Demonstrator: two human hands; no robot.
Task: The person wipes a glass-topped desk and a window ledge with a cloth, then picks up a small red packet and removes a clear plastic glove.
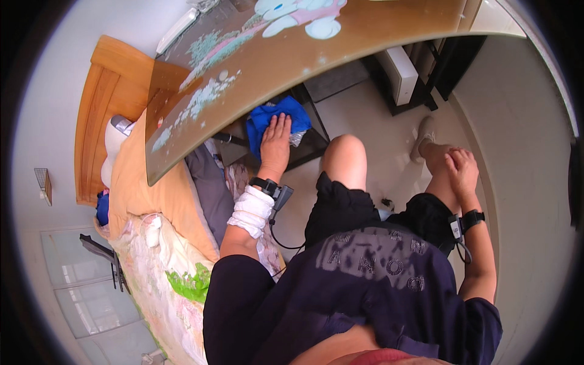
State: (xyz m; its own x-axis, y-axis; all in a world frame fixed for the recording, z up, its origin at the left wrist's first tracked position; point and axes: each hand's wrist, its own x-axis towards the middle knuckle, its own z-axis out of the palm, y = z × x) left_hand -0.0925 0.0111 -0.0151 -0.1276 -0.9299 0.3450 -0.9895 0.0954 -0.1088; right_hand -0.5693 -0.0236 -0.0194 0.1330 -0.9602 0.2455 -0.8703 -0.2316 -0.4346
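My left hand (277, 146) lies flat on a bunched blue cloth (294, 111), its fingers stretched out over the folds. Under the cloth is a dark glass-topped shelf (313, 141), below the level of the desk top. A crumpled silvery, striped piece (297, 138) pokes out at the cloth's right edge; its kind is unclear. My right hand (462, 169) rests over my right knee, fingers spread and nothing in them. Each wrist carries a black strap with a small cabled device, and a white band wraps my left forearm.
A brown glass desk top (340, 55) with a painted cartoon figure overhangs the shelf. At left stands a bed with an orange cover (161, 176) and a wooden headboard (97, 121). A white box-shaped unit (398, 76) sits under the desk; a wall (529, 182) runs along the right.
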